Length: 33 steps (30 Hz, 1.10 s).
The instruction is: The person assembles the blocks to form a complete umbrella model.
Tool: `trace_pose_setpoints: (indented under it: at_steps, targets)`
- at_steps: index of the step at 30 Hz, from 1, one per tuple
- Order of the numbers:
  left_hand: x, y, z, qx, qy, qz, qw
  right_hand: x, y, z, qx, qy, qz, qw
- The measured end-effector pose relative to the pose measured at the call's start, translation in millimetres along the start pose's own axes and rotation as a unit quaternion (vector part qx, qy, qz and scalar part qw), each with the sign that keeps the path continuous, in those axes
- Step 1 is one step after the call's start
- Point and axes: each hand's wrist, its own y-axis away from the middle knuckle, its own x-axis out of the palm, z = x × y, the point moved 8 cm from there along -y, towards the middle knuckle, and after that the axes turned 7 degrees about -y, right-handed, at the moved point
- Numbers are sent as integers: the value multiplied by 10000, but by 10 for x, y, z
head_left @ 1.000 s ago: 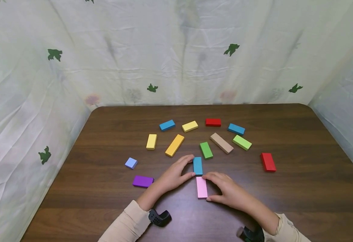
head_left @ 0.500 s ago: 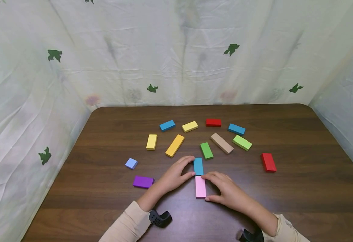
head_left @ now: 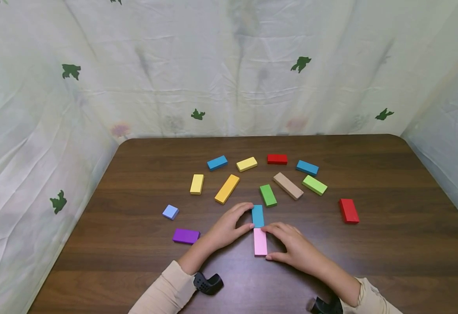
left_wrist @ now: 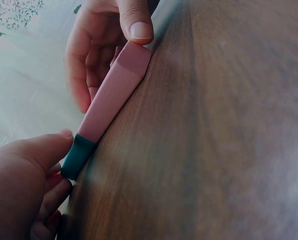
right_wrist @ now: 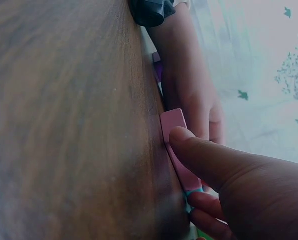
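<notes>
Bench wood, dark brown, carries two flat blocks set end to end, the teal block farther from the person and the pink block nearer, their short ends meeting. The left hand pinches the teal block from its left side, thumb by the joint and a finger at the far end. The right hand pinches the pink block lengthwise, thumb at its near end and fingers by the joint; some fingertips are hidden, so how firmly they press is hard to judge. Just beyond the teal block lies a green block. A purple block sits beside the left wrist, with a small light-blue block near it.
</notes>
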Motion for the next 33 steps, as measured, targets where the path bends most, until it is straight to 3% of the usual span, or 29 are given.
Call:
trace_pose_setpoints:
  at_steps: [18,33]
  targets:
    - [10,-1,-7,118,-48,-10,9999,5,8,1,-94,28,30,9999]
    - [5,-7,-21,230,-92,-52,9997,6,0,38,-141,46,-193,9997]
